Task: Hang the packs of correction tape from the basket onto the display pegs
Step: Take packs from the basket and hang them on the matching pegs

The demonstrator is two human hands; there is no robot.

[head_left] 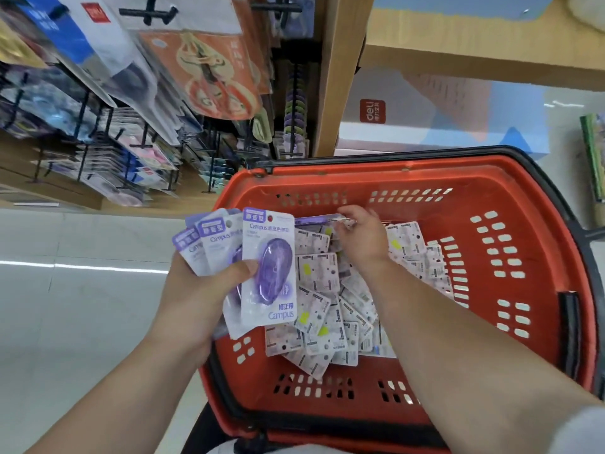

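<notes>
Clamped in my left hand (196, 290), fanned packs (262, 267) seemed light, stiff, slick; my right hand (360, 239) pinched another's card edge.

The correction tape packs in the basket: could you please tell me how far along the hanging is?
Still the gathering stage. The left hand holds a fan of purple packs, and the right hand pinches one more pack in the red basket. A large pile lies there; none in hand has reached the display pegs.
</notes>
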